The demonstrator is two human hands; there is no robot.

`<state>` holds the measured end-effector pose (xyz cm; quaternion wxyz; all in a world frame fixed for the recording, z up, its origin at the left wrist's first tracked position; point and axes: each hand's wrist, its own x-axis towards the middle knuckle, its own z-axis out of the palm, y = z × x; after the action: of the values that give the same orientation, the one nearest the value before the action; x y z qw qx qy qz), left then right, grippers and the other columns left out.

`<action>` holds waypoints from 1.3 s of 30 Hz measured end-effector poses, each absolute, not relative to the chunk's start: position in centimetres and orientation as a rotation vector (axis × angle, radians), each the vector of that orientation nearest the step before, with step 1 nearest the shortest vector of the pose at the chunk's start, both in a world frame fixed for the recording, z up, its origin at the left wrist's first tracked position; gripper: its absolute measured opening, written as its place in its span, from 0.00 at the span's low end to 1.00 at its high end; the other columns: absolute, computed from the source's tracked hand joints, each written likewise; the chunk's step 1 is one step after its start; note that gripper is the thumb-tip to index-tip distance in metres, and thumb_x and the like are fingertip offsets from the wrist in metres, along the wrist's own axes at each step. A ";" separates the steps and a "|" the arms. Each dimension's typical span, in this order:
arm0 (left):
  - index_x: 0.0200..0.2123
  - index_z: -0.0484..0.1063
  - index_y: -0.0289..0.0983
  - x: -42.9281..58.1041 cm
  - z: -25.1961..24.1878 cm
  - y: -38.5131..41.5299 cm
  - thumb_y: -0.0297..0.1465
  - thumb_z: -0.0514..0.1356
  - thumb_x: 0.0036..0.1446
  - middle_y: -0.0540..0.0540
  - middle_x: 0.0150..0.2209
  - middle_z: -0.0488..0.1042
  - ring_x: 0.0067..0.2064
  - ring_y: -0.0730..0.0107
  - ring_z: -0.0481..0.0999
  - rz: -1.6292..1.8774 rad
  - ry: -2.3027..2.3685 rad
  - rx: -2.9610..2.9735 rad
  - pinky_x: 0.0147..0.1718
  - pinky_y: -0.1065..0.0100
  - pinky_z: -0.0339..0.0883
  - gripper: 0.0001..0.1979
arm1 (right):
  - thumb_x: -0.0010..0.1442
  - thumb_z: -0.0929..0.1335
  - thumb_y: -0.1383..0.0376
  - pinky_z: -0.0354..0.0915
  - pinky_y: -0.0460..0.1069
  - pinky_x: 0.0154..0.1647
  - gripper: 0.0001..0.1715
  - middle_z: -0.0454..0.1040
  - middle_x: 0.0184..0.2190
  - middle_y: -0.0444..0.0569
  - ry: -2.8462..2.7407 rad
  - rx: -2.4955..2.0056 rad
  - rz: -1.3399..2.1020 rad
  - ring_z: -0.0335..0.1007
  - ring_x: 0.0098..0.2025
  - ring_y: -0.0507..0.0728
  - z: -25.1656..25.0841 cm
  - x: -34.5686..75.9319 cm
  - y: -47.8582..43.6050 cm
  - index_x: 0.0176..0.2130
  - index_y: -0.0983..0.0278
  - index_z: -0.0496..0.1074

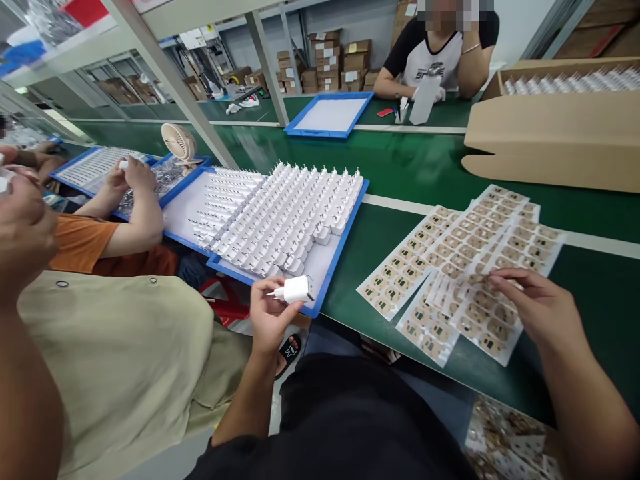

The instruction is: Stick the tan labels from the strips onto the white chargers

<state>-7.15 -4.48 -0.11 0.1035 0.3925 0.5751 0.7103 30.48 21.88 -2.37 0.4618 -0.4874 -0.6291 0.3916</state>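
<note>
My left hand (pixel 267 313) holds a small white charger plug (pixel 296 290) just off the near edge of a blue tray (pixel 345 233). Several rows of the same white plugs (pixel 290 207) stand on that tray. My right hand (pixel 537 307) rests with its fingertips on overlapping sheets of small tan labels (pixel 465 267) spread on the green table (pixel 400 167). Whether a label is pinched between the fingers cannot be told.
A person in beige (pixel 115 353) sits close on my left; beyond, a person in orange (pixel 105 233) works beside a small fan (pixel 179 143). Across the table sits a third person (pixel 440 53) by an empty blue tray (pixel 330 115). A cardboard box (pixel 555 133) stands far right.
</note>
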 end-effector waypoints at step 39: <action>0.61 0.73 0.44 1.4 -0.1 -0.7 0.31 0.70 0.60 0.41 0.54 0.81 0.55 0.59 0.80 1.552 1.233 1.773 0.56 0.57 0.75 0.27 | 0.64 0.74 0.62 0.73 0.50 0.38 0.03 0.77 0.33 0.45 -1.509 -0.802 1.485 0.75 0.36 0.55 4.6 20.1 5.6 0.38 0.58 0.78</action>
<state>1.42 -0.72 -0.07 0.2387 0.6472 0.4503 0.5669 20.10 5.56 4.60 0.4249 -0.3207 -0.6036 0.5936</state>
